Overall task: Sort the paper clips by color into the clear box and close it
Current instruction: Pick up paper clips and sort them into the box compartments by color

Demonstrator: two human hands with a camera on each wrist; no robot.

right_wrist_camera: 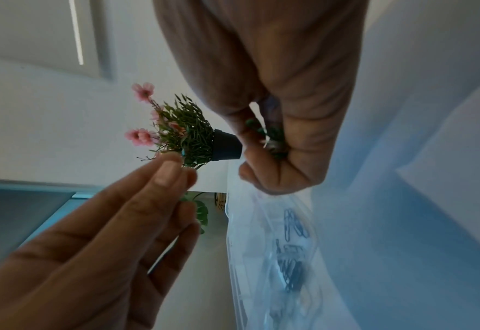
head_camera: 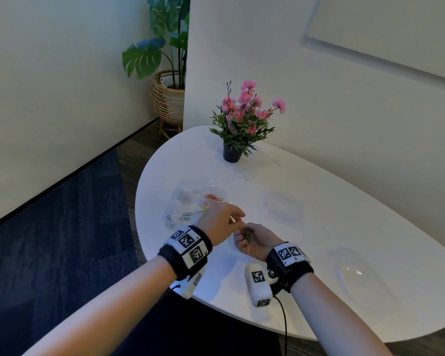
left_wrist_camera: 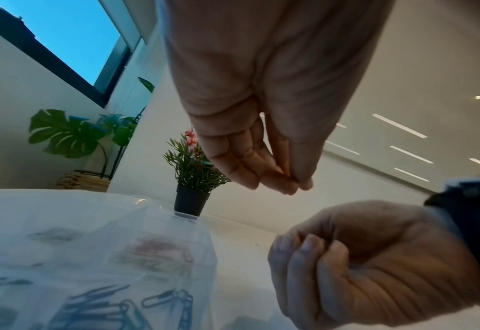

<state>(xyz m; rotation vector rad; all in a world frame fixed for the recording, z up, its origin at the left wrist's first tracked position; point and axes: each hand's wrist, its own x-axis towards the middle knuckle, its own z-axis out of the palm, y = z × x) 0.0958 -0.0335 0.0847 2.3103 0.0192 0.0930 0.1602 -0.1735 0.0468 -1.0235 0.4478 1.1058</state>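
The clear box (head_camera: 176, 205) lies open on the white table (head_camera: 332, 227), left of my hands. Its compartments hold red clips (head_camera: 213, 197), yellow clips (head_camera: 204, 208) and green clips (head_camera: 186, 216). My right hand (head_camera: 242, 237) is cupped palm up just right of the box, fingers curled round a small bunch of green paper clips (right_wrist_camera: 274, 136). My left hand (head_camera: 235, 218) hovers right above it, thumb and fingertips (left_wrist_camera: 292, 183) pinched together. A tiny teal clip end (right_wrist_camera: 182, 152) shows at those fingertips. The box wall (left_wrist_camera: 148, 245) is blurred in both wrist views.
A clear lid (head_camera: 283, 208) lies on the table to the right of the hands. A potted pink flower plant (head_camera: 242, 124) stands behind the box. A shallow clear dish (head_camera: 362, 278) sits at the right. The table's curved edge runs under my wrists.
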